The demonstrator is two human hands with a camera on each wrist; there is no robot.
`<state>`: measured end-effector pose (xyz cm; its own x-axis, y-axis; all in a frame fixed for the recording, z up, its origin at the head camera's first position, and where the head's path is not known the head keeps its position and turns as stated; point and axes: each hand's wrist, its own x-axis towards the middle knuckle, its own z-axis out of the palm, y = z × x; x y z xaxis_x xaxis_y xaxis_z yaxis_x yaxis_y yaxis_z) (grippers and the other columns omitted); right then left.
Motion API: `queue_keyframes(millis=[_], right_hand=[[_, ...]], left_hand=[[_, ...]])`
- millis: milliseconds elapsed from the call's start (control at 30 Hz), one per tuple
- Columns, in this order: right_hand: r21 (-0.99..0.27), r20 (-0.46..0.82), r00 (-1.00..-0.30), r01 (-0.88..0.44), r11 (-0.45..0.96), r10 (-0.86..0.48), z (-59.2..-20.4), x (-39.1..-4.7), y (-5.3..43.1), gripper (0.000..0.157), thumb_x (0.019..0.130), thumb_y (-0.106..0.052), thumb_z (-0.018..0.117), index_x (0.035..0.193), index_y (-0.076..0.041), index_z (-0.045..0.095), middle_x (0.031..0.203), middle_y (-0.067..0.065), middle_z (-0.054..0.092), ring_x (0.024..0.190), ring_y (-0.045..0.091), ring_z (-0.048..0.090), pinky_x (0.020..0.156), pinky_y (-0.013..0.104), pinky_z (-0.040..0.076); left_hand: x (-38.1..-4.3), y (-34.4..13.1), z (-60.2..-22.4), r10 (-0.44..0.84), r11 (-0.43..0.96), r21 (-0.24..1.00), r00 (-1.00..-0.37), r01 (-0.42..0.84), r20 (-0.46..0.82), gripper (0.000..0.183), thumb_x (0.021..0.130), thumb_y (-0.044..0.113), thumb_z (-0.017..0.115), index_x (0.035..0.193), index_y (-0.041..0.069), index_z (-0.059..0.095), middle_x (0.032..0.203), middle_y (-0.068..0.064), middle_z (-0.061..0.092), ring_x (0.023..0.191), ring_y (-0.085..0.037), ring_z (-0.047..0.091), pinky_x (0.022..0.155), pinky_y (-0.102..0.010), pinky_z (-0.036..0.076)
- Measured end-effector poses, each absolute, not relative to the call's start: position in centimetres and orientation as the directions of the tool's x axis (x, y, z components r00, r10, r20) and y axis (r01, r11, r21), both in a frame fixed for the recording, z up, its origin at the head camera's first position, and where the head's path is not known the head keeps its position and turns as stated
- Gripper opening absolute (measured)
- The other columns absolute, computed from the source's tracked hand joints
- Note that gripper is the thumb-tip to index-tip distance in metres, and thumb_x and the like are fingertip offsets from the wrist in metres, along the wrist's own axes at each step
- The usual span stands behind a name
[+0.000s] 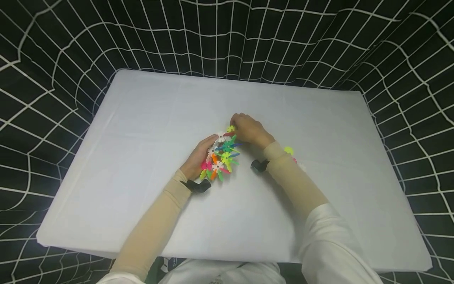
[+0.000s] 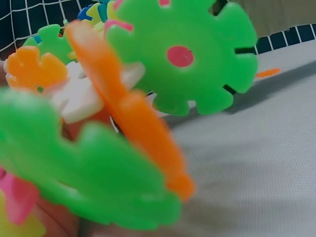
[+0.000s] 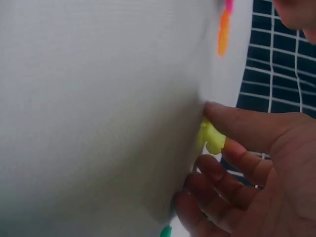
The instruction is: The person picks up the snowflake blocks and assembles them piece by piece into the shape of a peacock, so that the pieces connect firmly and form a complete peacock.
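My left hand [image 1: 198, 158] grips a cluster of interlocking notched plastic discs [image 1: 226, 158] from its left side, in green, white, orange, pink, yellow and blue. Close up in the left wrist view are a green disc [image 2: 212, 54] with a pink centre and a blurred orange disc [image 2: 128, 106] seen edge-on; most of that hand is hidden behind the pieces. At the cluster's far end is my right hand [image 1: 251, 131]. Its thumb and index finger pinch a yellow notched disc [image 3: 215, 138] in the right wrist view, the other fingers loosely bent.
Beside the right forearm lie a few loose pieces, among them a yellow disc [image 1: 289, 150], partly covered by the sleeve. A white-covered table [image 1: 149, 114] carries everything. Dark cloth with white netting [image 1: 198, 35] surrounds it at the back and sides.
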<state>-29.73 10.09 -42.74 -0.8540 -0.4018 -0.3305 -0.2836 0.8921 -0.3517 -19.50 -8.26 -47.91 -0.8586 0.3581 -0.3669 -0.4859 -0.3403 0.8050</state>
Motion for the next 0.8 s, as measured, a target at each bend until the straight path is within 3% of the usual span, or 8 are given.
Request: queue_keyframes(millis=[167,333,467,600,800], right_hand=[[-0.584,-0.345,-0.839,-0.159,0.796,-0.421,-42.2,-29.8,11.7,0.032,0.099,-0.016,0.060,0.131,-0.013,0.060,0.123,0.011,0.063,0.102,0.026,0.059,0.093,0.039,0.055],[-0.766,-0.280,-0.825,-0.116,0.632,-0.490,-40.9,-29.1,12.5,0.028,0.101,-0.014,0.057,0.128,-0.013,0.066,0.119,0.009,0.068,0.094,0.025,0.064,0.088,0.038,0.057],[-0.825,-0.240,-0.786,-0.145,0.547,-0.570,-39.9,-28.4,12.6,0.026,0.101,-0.013,0.057,0.125,-0.008,0.067,0.119,0.009,0.069,0.094,0.025,0.064,0.090,0.044,0.058],[-0.840,-0.211,-0.764,-0.176,0.513,-0.609,-39.5,-27.9,12.6,0.025,0.101,-0.011,0.057,0.123,-0.004,0.067,0.117,0.010,0.070,0.093,0.025,0.064,0.091,0.050,0.058],[-0.818,-0.180,-0.759,-0.237,0.524,-0.625,-38.9,-27.4,12.5,0.021,0.101,-0.008,0.057,0.117,-0.006,0.070,0.114,0.010,0.070,0.091,0.023,0.064,0.088,0.044,0.059]], left_hand=[[-19.5,-8.2,-47.9,0.353,-0.312,0.825,-0.864,-0.471,-0.360,0.064,0.103,0.045,0.047,0.158,0.018,0.030,0.157,0.002,0.041,0.132,-0.012,0.053,0.119,-0.032,0.040],[-19.6,-8.2,-48.1,0.385,-0.302,0.843,-0.866,-0.445,-0.319,0.057,0.105,0.045,0.045,0.154,0.018,0.039,0.151,-0.003,0.049,0.121,-0.011,0.060,0.108,-0.025,0.050],[-19.6,-8.1,-48.1,0.399,-0.290,0.858,-0.868,-0.425,-0.296,0.055,0.105,0.045,0.043,0.153,0.017,0.042,0.148,-0.002,0.052,0.116,-0.008,0.062,0.099,-0.019,0.054],[-19.6,-8.1,-48.0,0.397,-0.273,0.869,-0.871,-0.413,-0.290,0.055,0.106,0.045,0.042,0.153,0.017,0.042,0.149,-0.001,0.050,0.118,-0.008,0.060,0.100,-0.019,0.053],[-19.5,-8.0,-47.9,0.393,-0.268,0.873,-0.873,-0.408,-0.287,0.054,0.106,0.043,0.042,0.153,0.016,0.042,0.150,-0.003,0.051,0.119,-0.008,0.061,0.102,-0.019,0.052]])
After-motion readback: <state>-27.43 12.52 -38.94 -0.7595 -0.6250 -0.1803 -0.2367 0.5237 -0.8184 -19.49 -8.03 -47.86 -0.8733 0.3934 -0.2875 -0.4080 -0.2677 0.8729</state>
